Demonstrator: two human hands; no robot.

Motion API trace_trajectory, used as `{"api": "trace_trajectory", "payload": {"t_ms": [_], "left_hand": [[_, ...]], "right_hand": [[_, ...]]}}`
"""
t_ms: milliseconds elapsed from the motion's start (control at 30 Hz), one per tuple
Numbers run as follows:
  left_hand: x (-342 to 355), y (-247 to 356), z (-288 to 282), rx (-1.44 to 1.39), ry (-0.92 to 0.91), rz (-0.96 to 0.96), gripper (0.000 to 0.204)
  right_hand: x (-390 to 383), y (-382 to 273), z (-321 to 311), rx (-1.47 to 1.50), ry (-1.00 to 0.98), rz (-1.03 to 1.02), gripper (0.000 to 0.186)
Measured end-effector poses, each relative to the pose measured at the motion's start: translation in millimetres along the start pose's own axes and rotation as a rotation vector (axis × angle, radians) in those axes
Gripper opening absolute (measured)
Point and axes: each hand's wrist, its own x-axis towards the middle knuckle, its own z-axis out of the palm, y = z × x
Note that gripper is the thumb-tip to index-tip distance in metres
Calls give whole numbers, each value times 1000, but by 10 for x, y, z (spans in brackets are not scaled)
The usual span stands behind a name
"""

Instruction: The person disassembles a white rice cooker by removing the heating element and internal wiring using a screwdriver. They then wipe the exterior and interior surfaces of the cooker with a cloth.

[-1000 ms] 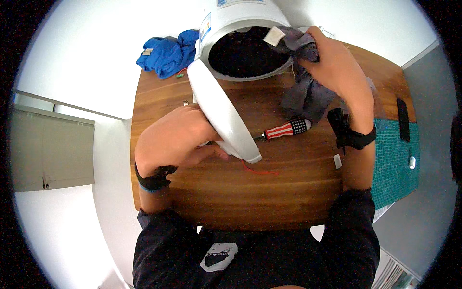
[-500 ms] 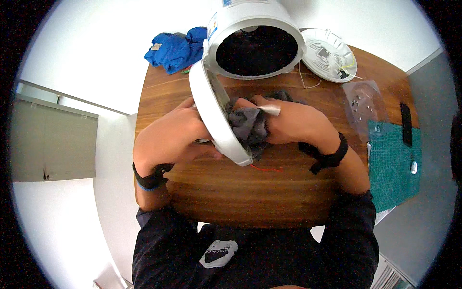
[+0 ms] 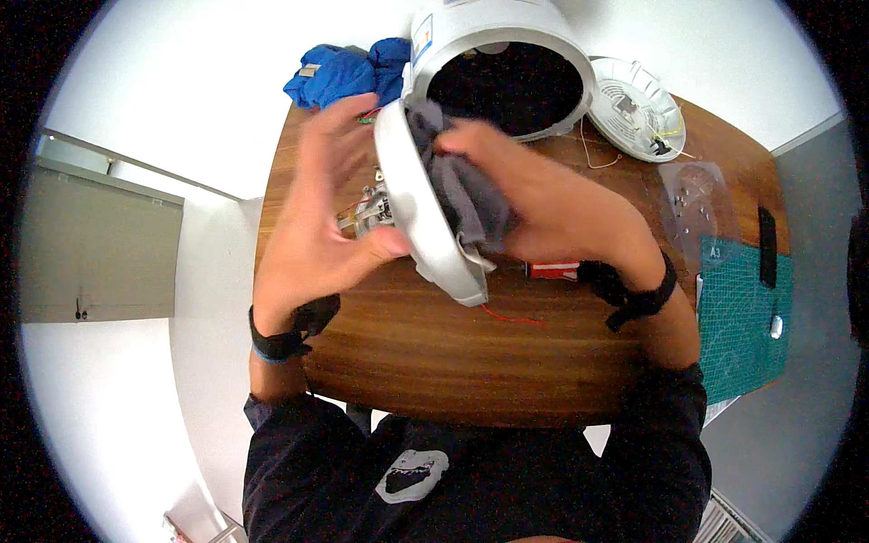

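Note:
A white rice cooker-like appliance (image 3: 502, 23) lies on its side, its dark round opening toward me. Its white lid (image 3: 416, 195) stands swung out at the opening's left. My left hand (image 3: 312, 222) is beside the lid's outer face, thumb and fingers spread wide, the thumb tip by the lid's edge; the fingers are blurred. Between them, a small metal mechanism (image 3: 373, 210) with wires shows on the lid. My right hand (image 3: 566, 204) grips a dark grey cloth (image 3: 471, 199) against the lid's inner side. A red wire (image 3: 514, 319) trails below the lid.
A blue cloth (image 3: 335, 80) lies at the far left. Right of the appliance rests a round white vented cover (image 3: 620, 107) with wires. A clear bag (image 3: 695, 204) with small metal parts, a black strip (image 3: 768, 249) and a green cutting mat (image 3: 747, 317) are at right. A red object (image 3: 552, 271) lies under my right wrist.
My left hand has spread its fingers and shifted up along the lid, uncovering the mechanism. My right hand has moved the cloth up the lid's inner side. A red object has come into sight.

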Motion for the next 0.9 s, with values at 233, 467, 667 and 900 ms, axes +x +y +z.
{"api": "trace_trajectory", "payload": {"t_ms": [233,467,667,900], "left_hand": [[61,28,-34,376,-184,72,129],[237,249,-14,340,-330,-30,143],[304,329,-83,460,-411,-42,153],[374,238,-119,370,-492,-60,167]], "right_hand": [[-136,298,40,163,-289,239,61],[99,264,-256,153,-177,43,37],[146,25,-254,332,-10,136,60],[-76,296,45,-132,-420,401,79]]}}
